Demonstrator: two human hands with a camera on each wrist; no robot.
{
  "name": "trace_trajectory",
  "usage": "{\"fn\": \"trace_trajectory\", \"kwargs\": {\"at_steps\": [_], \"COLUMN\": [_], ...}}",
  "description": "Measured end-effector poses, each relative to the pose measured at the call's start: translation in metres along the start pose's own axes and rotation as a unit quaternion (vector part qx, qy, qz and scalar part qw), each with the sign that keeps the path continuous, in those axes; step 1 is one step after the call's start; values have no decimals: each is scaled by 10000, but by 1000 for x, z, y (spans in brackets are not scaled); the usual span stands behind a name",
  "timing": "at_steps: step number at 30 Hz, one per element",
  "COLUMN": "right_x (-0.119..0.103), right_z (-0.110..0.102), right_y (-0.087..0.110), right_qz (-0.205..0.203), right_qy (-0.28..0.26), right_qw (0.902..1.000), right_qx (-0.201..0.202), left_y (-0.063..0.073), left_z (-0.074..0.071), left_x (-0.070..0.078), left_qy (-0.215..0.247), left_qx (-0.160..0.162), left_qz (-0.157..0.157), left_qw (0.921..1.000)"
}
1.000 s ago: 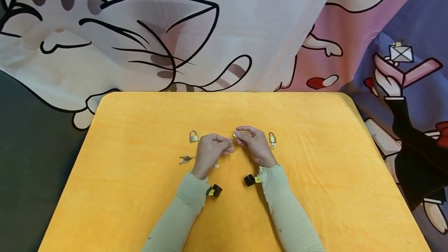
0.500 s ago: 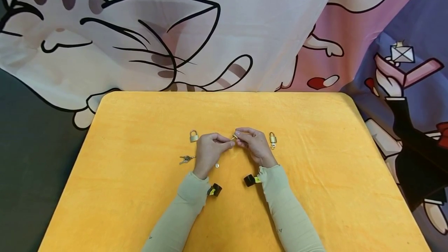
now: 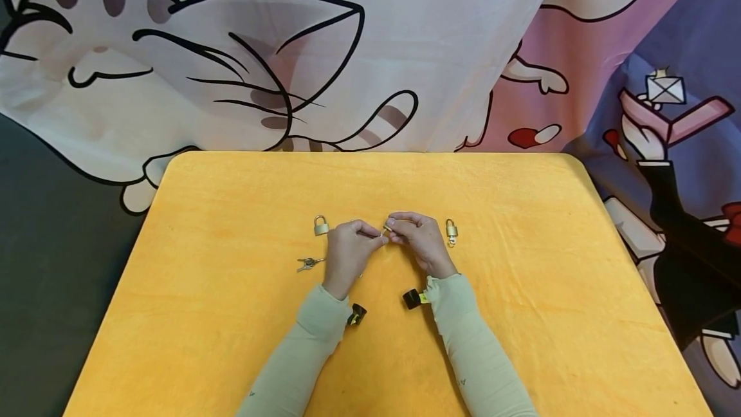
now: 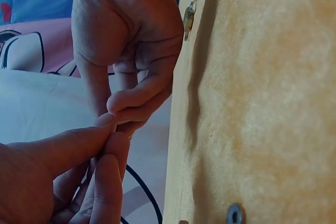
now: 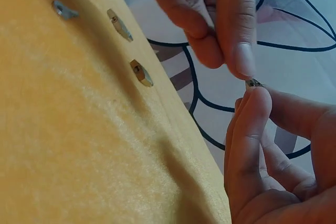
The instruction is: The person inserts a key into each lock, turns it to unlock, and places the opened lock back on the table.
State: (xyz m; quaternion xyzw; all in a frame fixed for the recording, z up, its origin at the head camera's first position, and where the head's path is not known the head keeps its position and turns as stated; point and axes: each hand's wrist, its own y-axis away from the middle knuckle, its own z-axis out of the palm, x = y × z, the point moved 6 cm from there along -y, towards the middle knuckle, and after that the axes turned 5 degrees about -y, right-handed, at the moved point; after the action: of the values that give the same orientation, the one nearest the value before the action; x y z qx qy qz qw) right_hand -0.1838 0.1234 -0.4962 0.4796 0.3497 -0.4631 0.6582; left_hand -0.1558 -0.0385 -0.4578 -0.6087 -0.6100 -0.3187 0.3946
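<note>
My right hand [image 3: 425, 241] pinches a small brass padlock [image 5: 253, 82], mostly covered by the thumb and fingers. Facing it, my left hand [image 3: 352, 248] pinches a small key [image 3: 383, 231] between thumb and forefinger; only a silvery sliver of it shows. Fingertips of both hands meet at the padlock, above the table, in the left wrist view. Left of my left hand, a brass padlock [image 3: 321, 226] lies on the cloth, and nearer me are several keys [image 3: 308, 264] together. To the right of my right hand lies another padlock [image 3: 451, 230] with a key at its lower end.
A yellow cloth covers the table [image 3: 521, 314]. In the right wrist view, two padlocks [image 5: 121, 25] lie beyond the hands, with a key head [image 5: 64, 9] nearby. The table's far edge meets a printed curtain [image 3: 440, 69]. Both wrists wear black cameras [image 3: 412, 298].
My left hand has shifted slightly right, so its wrist now covers most of the loose key on the table. The padlock has dipped a little between the fingertips; my right hand barely moves.
</note>
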Motion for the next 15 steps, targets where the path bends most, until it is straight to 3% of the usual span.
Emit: {"fn": "trace_trajectory", "kwargs": {"at_steps": [7, 11, 15], "right_x": [0, 1, -1], "right_z": [1, 2, 2], "right_y": [0, -1, -1], "right_qz": [-185, -252, -280], "right_qy": [187, 336, 263], "right_qw": [9996, 9987, 9988], "right_qx": [-130, -287, -313], "left_y": [1, 1, 2], "left_z": [1, 1, 2], "left_x": [1, 0, -3], "left_qy": [-273, -138, 172], "left_qx": [23, -25, -238], "left_qz": [121, 141, -107], "left_qw": [9996, 9998, 9995]}}
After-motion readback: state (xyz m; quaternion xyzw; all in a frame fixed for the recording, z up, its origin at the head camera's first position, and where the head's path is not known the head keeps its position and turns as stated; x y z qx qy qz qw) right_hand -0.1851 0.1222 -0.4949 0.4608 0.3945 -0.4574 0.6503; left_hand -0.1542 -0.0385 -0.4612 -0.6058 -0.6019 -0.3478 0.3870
